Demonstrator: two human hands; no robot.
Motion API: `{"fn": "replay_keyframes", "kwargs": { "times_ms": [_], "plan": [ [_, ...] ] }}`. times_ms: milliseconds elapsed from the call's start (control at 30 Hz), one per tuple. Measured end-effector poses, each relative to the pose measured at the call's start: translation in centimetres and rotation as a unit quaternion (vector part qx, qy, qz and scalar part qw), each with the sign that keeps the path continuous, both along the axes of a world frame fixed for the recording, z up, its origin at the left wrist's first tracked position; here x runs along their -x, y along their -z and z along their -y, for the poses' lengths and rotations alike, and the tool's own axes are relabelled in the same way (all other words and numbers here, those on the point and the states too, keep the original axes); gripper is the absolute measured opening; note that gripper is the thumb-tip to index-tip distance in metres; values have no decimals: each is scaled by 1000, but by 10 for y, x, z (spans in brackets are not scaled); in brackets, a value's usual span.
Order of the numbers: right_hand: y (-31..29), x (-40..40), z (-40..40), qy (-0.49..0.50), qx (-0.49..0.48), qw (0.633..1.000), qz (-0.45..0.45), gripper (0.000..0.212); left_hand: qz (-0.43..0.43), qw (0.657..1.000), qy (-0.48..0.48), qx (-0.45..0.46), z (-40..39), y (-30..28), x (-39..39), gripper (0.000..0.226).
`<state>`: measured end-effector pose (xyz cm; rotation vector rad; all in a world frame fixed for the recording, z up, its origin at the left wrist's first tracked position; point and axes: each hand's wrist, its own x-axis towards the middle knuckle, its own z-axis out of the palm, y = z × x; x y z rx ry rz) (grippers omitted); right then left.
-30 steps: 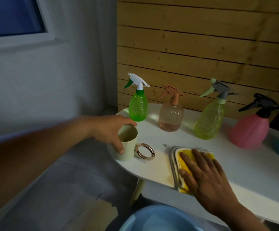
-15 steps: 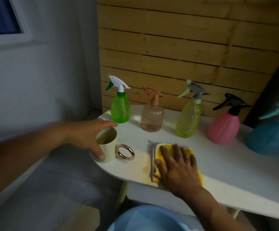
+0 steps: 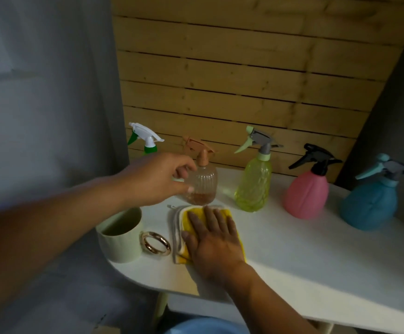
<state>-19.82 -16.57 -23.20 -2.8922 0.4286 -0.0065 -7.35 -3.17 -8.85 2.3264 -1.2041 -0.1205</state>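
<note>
The right hand (image 3: 215,242) lies flat on the yellow cloth (image 3: 227,214), its fingers (image 3: 210,220) straight and spread, pressing it to the counter (image 3: 292,249); soft and limp, the cloth should slide best under a flat palm. The left hand (image 3: 155,179) has curled fingers just left of the peach spray bottle (image 3: 203,186), thumb across its front; whether they grip it I cannot tell; ribbed clear plastic, part-filled, probably light; best taken at the neck, above the fingers. Five spray bottles, one cloth, one mug (image 3: 121,239) below the left fingers.

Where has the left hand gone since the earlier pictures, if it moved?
Yes. The left hand left the mug and moved back toward the peach spray bottle.
</note>
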Motion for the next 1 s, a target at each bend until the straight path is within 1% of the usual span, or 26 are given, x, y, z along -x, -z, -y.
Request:
{"fn": "replay_keyframes", "kwargs": {
  "times_ms": [33,100,167,200,233,300,333,367,433,467,500,600,700,800,867,900,1000],
  "plan": [
    [2,6,4,4,6,1000,1,77,11,1000,6,14,8,-2,2,40],
    [8,24,15,31,34,998,34,69,42,998,27,39,20,-7,0,33],
    [13,44,26,58,53,995,58,62,87,994,44,57,30,-15,-3,35],
    [15,53,33,65,60,994,68,62,120,990,44,53,38,-19,-7,41],
    [16,59,37,62,60,994,62,65,156,986,36,34,48,-24,-14,52],
    [15,66,39,50,66,995,54,71,191,981,13,-40,66,-34,-31,76],
    [16,66,39,43,72,995,57,71,181,980,11,-85,74,-38,-40,82],
    [16,63,40,31,78,995,59,71,155,980,12,-123,82,-42,-48,81],
    [16,57,42,-3,73,996,52,67,108,976,24,-185,93,-46,-61,60],
    [17,54,44,-22,74,995,57,65,106,973,27,-203,98,-47,-65,49],
    [17,47,45,-42,78,994,64,62,113,971,27,-211,103,-47,-68,44],
    [17,23,45,-90,99,987,89,51,107,972,36,-206,112,-45,-74,35],
    [14,-8,38,-86,83,990,77,47,83,974,62,-199,114,-49,-74,18],
    [11,-43,33,-82,31,994,69,56,121,969,77,-201,118,-69,-77,9],
    [7,-65,35,-78,22,994,67,73,124,971,70,-192,117,-90,-80,9],
    [3,-77,37,-74,11,996,52,80,125,972,68,-186,115,-102,-83,11],
    [-5,-106,51,-45,17,998,29,87,133,974,67,-172,114,-130,-85,15]
  ]
}}
